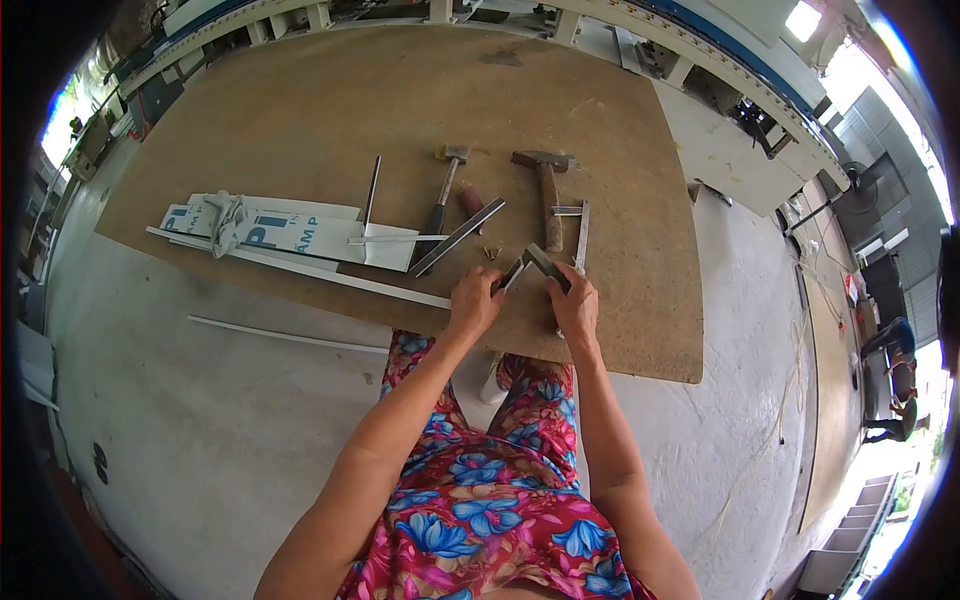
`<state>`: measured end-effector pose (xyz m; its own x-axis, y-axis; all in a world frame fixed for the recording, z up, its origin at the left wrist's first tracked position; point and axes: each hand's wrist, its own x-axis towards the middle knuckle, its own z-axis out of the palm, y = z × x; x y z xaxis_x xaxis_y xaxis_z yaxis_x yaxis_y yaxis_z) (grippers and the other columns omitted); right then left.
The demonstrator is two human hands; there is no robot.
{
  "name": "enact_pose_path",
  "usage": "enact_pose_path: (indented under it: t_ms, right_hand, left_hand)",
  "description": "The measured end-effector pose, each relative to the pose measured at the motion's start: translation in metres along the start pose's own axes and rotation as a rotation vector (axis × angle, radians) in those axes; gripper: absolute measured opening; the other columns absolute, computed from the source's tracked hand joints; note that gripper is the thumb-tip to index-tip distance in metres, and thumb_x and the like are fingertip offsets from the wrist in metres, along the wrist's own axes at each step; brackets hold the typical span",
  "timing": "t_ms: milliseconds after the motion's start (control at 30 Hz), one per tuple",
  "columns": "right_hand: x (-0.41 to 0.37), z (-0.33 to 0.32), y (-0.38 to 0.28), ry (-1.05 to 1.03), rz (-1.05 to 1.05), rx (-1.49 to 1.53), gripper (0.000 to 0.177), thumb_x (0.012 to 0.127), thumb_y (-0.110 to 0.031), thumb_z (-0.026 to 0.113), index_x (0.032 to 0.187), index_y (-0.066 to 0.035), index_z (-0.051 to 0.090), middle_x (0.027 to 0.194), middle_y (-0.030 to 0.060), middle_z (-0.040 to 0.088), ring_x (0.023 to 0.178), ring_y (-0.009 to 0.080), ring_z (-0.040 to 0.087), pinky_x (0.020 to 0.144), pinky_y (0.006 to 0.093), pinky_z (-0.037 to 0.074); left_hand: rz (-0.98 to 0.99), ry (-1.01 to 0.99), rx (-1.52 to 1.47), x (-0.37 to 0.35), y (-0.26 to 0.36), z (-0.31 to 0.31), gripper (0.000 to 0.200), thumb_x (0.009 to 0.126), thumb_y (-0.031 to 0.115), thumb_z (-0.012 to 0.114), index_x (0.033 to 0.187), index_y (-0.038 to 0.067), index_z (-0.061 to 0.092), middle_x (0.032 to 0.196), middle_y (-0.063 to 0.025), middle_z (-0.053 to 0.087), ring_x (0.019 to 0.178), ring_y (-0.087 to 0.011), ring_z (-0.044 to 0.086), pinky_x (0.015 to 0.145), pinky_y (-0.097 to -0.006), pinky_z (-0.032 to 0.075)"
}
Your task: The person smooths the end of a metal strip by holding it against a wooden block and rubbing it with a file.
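My left hand (477, 300) is closed on a short dark metal piece (513, 272) near the table's front edge. My right hand (575, 303) grips a grey-green angled metal piece (545, 263), whose upper end comes close to the other piece; whether they touch I cannot tell. Just beyond my right hand lie a wooden-handled hammer (551, 205) and a metal clamp-like tool (583, 232). Farther left are a dark-handled hammer (445, 190), a dark red handle (472, 202), a slanted metal bar (460, 236) and a few small brownish pieces (491, 253).
On the brown table (330, 110), white printed boards (290, 232) lie at the left under a crumpled grey glove (227, 222), with a long white strip (340, 282) in front. A machine rail (700, 50) runs behind. People (895, 375) are far right.
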<state>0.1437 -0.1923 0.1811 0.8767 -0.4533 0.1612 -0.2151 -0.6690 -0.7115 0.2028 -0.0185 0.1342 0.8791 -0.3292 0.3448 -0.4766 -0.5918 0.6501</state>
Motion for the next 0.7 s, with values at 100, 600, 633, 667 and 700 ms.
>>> enact_pose_path:
  t_ms: [100,600,633,667,700]
  right_hand:
    - [0.003,0.002,-0.005,0.003,0.056,-0.013,0.035,0.084,-0.018,0.064,0.118,-0.010,0.065,0.107,0.0161,0.068,0.103,0.0362,0.063,0.087,0.0416,0.050]
    - [0.003,0.008,-0.009,-0.028,0.008,-0.047,0.035,0.085,-0.018,0.064,0.120,-0.009,0.063,0.113,0.0156,0.066,0.105,0.0348,0.062,0.089,0.0401,0.049]
    - [0.003,0.010,-0.007,-0.013,-0.017,-0.056,0.035,0.086,-0.018,0.064,0.120,-0.010,0.063,0.113,0.0154,0.066,0.105,0.0347,0.062,0.089,0.0401,0.049]
    - [0.002,0.011,-0.005,0.002,-0.042,-0.064,0.035,0.086,-0.018,0.064,0.120,-0.010,0.063,0.113,0.0151,0.066,0.105,0.0347,0.062,0.089,0.0402,0.049]
    - [0.001,0.012,-0.003,0.018,-0.066,-0.072,0.035,0.086,-0.018,0.064,0.120,-0.010,0.063,0.113,0.0149,0.066,0.105,0.0346,0.062,0.089,0.0402,0.049]
  left_hand:
    - [-0.018,0.001,0.012,0.000,-0.001,0.003,0.027,0.075,0.012,0.073,0.100,0.008,0.065,0.093,-0.0116,0.063,0.093,-0.0335,0.061,0.079,-0.0452,0.048]
    - [-0.060,-0.069,0.009,0.011,-0.005,-0.007,0.025,0.072,0.016,0.071,0.096,0.008,0.066,0.092,-0.0123,0.065,0.092,-0.0326,0.062,0.081,-0.0461,0.047]
    - [-0.040,-0.028,0.015,0.012,-0.005,-0.008,0.026,0.072,0.016,0.070,0.097,0.008,0.066,0.093,-0.0124,0.065,0.092,-0.0326,0.062,0.081,-0.0467,0.047]
    - [-0.019,0.011,0.022,0.013,-0.005,-0.008,0.027,0.072,0.016,0.070,0.097,0.009,0.066,0.093,-0.0126,0.065,0.093,-0.0326,0.061,0.081,-0.0472,0.046]
    - [0.002,0.051,0.028,0.014,-0.005,-0.007,0.027,0.071,0.016,0.070,0.098,0.009,0.067,0.093,-0.0127,0.065,0.093,-0.0326,0.061,0.082,-0.0478,0.046]
